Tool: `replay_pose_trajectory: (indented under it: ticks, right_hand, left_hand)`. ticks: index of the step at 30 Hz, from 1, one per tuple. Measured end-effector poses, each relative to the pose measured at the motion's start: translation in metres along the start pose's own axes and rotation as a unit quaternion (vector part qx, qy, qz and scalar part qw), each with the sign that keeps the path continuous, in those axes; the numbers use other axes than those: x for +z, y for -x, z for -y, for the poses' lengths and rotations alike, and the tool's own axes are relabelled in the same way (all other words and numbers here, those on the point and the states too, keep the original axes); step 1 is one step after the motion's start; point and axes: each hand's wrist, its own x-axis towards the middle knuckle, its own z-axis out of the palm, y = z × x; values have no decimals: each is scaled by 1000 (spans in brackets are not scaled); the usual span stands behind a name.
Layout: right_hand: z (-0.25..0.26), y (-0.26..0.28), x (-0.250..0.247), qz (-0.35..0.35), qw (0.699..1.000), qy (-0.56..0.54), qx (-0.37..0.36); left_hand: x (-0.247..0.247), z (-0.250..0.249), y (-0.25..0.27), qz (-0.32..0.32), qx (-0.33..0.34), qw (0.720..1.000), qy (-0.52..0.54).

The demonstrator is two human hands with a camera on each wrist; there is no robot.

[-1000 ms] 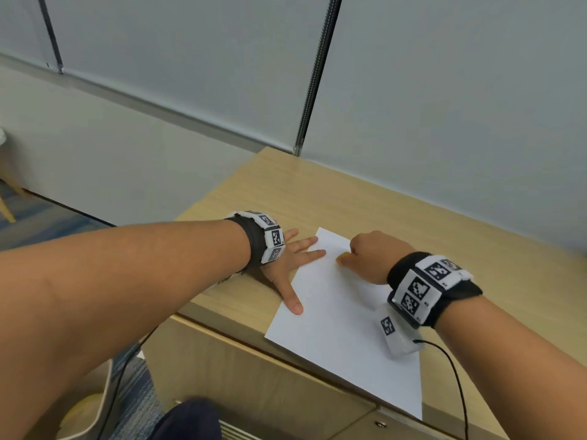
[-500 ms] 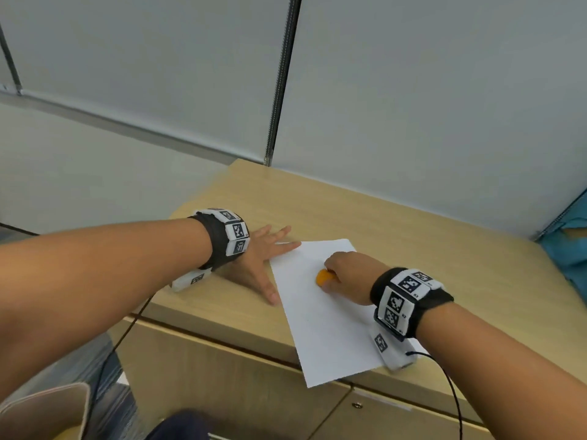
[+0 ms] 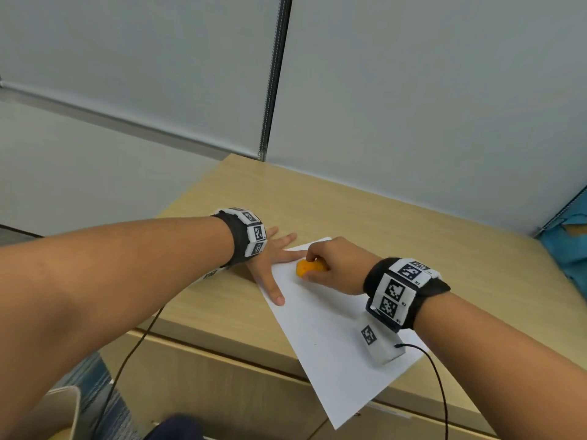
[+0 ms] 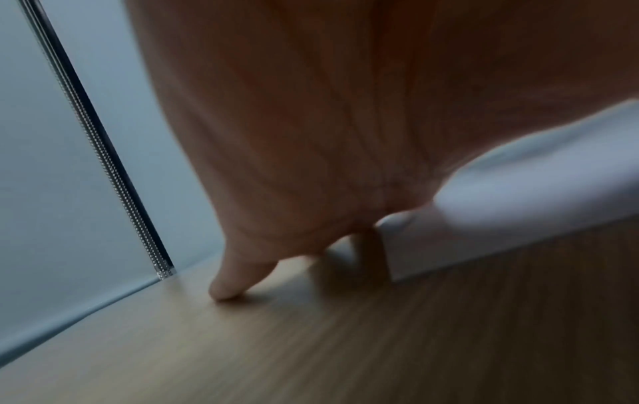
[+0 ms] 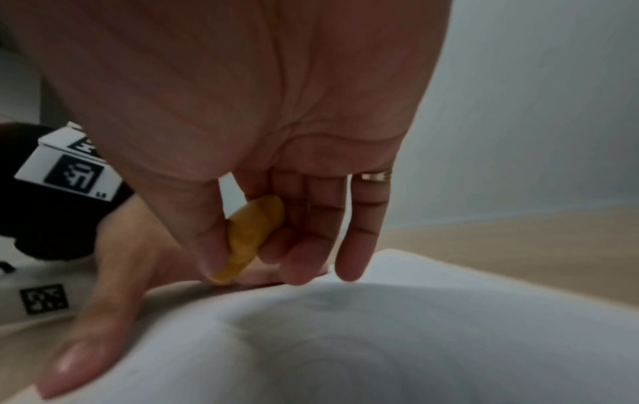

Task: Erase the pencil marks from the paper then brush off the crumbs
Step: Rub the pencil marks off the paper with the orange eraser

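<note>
Orange eraser (image 5: 252,240) pinched by right hand (image 5: 242,123); left hand (image 3: 270,265) flat, pinning paper (image 3: 333,338).

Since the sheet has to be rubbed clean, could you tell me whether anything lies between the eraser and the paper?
Nothing visible does: the right hand pinches the orange eraser directly over the paper, while the left hand lies flat at the sheet's edge.

Light wood desk (image 3: 365,217) sat against the wall. A white paper sheet (image 3: 333,338) lay on it at about 6 o'clock, one corner hanging off the front edge. The left hand (image 3: 270,258) rested flat at 9 o'clock of the sheet.
</note>
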Motion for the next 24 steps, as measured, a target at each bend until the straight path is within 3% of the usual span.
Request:
replay_pose_trajectory:
  ticks: [6, 9, 12, 15, 21, 24]
  right_hand:
    - [7, -26, 8, 26, 999, -7, 39]
    - [2, -34, 4, 3, 998, -36, 54]
    - [4, -30, 10, -4, 999, -32, 12]
    - [12, -22, 14, 54, 997, -18, -45]
    - [-4, -48, 0, -10, 998, -11, 62]
    - [24, -35, 8, 57, 998, 2, -11]
  left_hand:
    - [6, 1, -7, -12, -3, 1000, 20]
    - [10, 2, -7, -17, -3, 999, 30]
    - [9, 2, -8, -17, -1, 999, 28]
    - [9, 2, -7, -19, 0, 999, 26]
    - [13, 2, -15, -35, 5, 999, 17]
    - [11, 2, -12, -21, -5, 1000, 8]
